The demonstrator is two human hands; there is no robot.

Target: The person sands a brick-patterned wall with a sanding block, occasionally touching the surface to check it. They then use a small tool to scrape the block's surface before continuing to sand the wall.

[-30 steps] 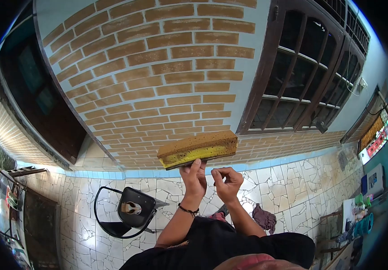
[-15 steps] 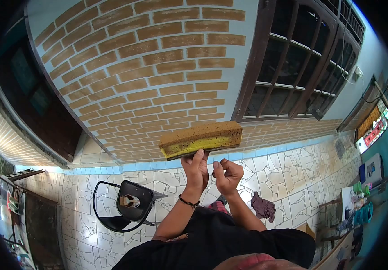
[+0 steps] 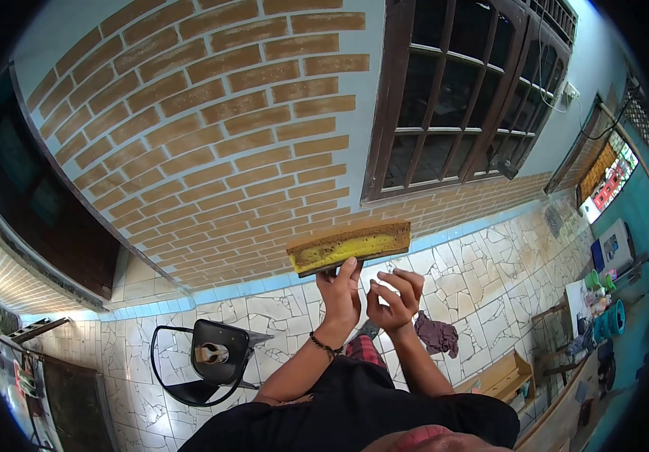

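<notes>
My left hand (image 3: pixel 339 297), with a dark beaded bracelet at the wrist, grips a long sponge block (image 3: pixel 351 248) from below. The block has a brown, porous top and a yellow side, with a dark strip along its lower edge. Just to the right, my right hand (image 3: pixel 396 300) is raised with its fingers curled but apart, not touching the block. Nothing shows between its fingers. Beyond the block stands a wall painted with brown bricks (image 3: pixel 226 109) and pale joints.
A black chair (image 3: pixel 219 350) with a round item on its seat stands at lower left. A dark red cloth (image 3: pixel 436 335) lies on the tiled floor (image 3: pixel 490 286). Further right are a cardboard box (image 3: pixel 501 377) and a teal basket (image 3: pixel 609 322). A dark-framed window (image 3: pixel 460 98) is at upper right.
The view has turned, and the wall has shifted left. The block now sits slightly lower and tilts more toward its side. My right hand's fingers have opened from a closed pinch.
</notes>
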